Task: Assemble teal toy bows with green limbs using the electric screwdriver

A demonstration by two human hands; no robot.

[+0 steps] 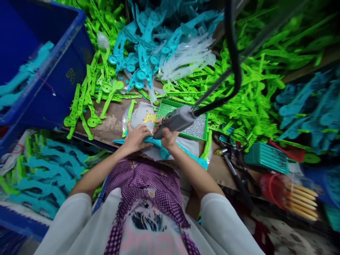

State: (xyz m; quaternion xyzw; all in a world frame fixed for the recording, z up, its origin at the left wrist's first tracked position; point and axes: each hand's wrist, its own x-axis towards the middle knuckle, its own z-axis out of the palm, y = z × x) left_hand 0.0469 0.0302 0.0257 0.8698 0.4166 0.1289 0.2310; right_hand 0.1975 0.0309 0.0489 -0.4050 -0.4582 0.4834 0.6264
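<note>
My right hand (168, 137) is wrapped round a grey electric screwdriver (176, 120), whose black cable runs up and to the right. Its tip points down and left onto a blue plastic part (164, 151) lying across the cloth at the bench edge. Over the left end of that part, my left hand (137, 139) presses it down with its fingers closed on it. Just beyond the hands lies a grey cloth (138, 115) with a yellow cartoon figure. A green tray (206, 131) of small metal screws (195, 125) sits behind the screwdriver.
Piles of lime-green parts (249, 85) and blue parts (145, 46) crowd the back. At left stands a blue crate (71, 53). To the right are a hammer (233, 170), a teal basket (265, 157) and a red cup (271, 189). More blue parts (50, 166) fill a lower bin.
</note>
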